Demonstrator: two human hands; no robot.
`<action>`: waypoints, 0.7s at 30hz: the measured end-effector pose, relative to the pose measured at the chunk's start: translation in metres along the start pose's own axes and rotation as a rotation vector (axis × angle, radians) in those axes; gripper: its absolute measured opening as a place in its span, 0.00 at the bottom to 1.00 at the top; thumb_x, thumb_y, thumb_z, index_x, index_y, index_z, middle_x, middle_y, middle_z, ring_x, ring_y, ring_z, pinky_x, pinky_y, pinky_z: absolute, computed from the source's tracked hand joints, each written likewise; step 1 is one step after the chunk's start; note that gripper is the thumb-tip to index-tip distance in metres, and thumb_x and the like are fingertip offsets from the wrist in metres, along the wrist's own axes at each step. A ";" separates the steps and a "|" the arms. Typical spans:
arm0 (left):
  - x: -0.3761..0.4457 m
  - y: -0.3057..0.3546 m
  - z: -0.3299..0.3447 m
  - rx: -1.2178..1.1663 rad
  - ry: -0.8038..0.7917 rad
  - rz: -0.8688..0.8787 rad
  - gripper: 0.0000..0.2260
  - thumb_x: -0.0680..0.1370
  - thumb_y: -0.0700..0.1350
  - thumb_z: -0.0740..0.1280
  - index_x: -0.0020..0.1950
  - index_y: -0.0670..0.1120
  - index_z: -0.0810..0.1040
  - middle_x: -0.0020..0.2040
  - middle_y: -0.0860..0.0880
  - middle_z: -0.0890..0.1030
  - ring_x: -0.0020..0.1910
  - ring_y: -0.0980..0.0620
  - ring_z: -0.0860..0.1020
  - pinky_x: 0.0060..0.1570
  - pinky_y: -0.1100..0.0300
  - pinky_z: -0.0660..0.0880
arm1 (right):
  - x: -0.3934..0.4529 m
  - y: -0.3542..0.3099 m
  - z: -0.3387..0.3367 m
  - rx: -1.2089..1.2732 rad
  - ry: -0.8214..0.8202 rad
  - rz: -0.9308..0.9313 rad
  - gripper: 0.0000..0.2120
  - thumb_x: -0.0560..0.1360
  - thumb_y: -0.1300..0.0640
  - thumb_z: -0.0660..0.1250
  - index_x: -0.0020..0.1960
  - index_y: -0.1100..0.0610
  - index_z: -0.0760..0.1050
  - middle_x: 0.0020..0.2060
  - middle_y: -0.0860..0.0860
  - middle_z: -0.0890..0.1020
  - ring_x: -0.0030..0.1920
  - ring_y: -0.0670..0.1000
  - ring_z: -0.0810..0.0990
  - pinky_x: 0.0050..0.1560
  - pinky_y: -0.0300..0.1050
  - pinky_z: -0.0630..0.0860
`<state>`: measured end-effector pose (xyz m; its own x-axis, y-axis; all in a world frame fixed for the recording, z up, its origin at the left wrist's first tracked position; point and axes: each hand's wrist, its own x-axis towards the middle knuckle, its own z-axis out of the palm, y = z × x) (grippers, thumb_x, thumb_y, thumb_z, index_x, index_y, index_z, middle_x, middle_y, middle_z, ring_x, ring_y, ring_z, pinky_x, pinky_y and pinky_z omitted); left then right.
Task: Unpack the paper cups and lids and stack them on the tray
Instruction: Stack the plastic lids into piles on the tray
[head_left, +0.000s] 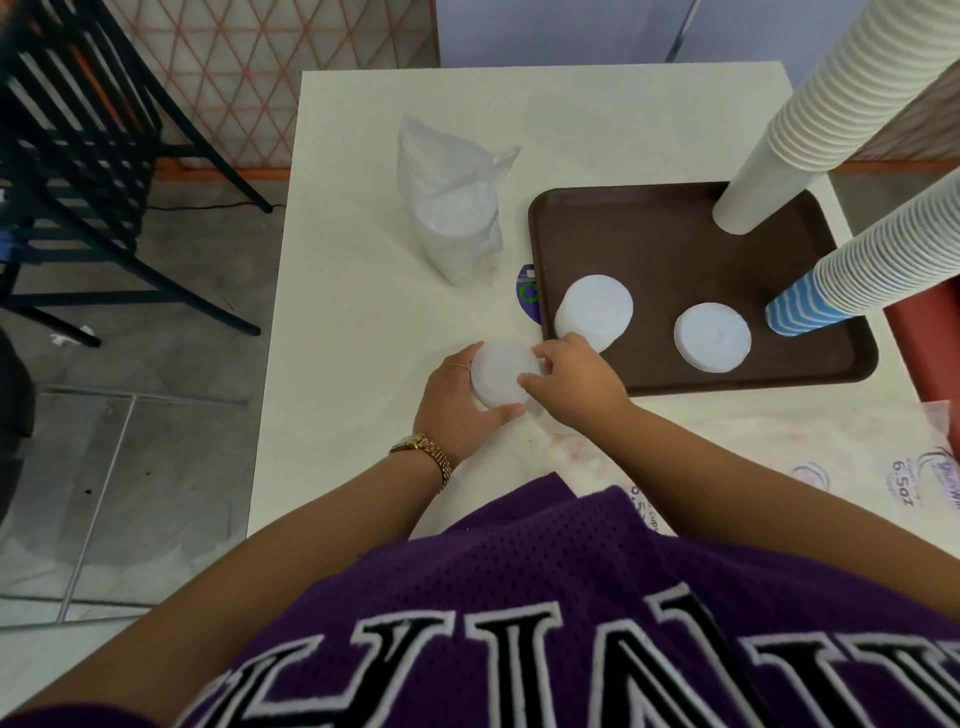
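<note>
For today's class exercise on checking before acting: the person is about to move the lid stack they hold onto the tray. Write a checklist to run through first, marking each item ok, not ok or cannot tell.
1. Both hands on the lid stack: left hand and right hand grip its sides. Ok.
2. Free spot on the tray: bare surface at the middle. Ok.
3. Two lid stacks already on the tray sit flat. Ok.
4. Tall cup stacks, white and blue, stable: cannot tell.
5. Lids remaining in the plastic bag: yes, not ok.
</note>
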<state>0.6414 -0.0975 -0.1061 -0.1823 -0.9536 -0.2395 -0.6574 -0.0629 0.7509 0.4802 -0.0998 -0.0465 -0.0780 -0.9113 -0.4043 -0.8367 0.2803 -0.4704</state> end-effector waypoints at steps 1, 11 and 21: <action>0.000 0.000 0.000 0.003 0.004 0.006 0.40 0.66 0.60 0.77 0.73 0.49 0.65 0.69 0.50 0.72 0.65 0.51 0.70 0.67 0.54 0.69 | 0.000 0.000 0.001 0.016 0.001 0.006 0.22 0.77 0.49 0.67 0.68 0.56 0.74 0.59 0.53 0.74 0.48 0.51 0.77 0.54 0.45 0.78; -0.001 0.002 0.002 -0.004 0.034 0.027 0.39 0.66 0.59 0.77 0.72 0.49 0.66 0.67 0.50 0.73 0.61 0.54 0.70 0.63 0.58 0.71 | -0.011 -0.009 0.001 0.037 0.085 -0.047 0.23 0.79 0.49 0.65 0.72 0.55 0.70 0.64 0.52 0.72 0.56 0.52 0.77 0.58 0.44 0.74; 0.001 0.000 0.000 0.002 0.000 0.005 0.40 0.65 0.60 0.78 0.72 0.50 0.66 0.67 0.51 0.73 0.63 0.52 0.71 0.65 0.51 0.71 | -0.017 -0.017 -0.013 0.406 0.082 -0.041 0.19 0.76 0.61 0.68 0.67 0.55 0.74 0.42 0.45 0.76 0.44 0.46 0.77 0.51 0.39 0.78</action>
<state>0.6417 -0.0984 -0.1065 -0.1854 -0.9540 -0.2354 -0.6575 -0.0576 0.7512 0.4889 -0.0929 -0.0207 -0.1061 -0.9406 -0.3225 -0.5596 0.3246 -0.7626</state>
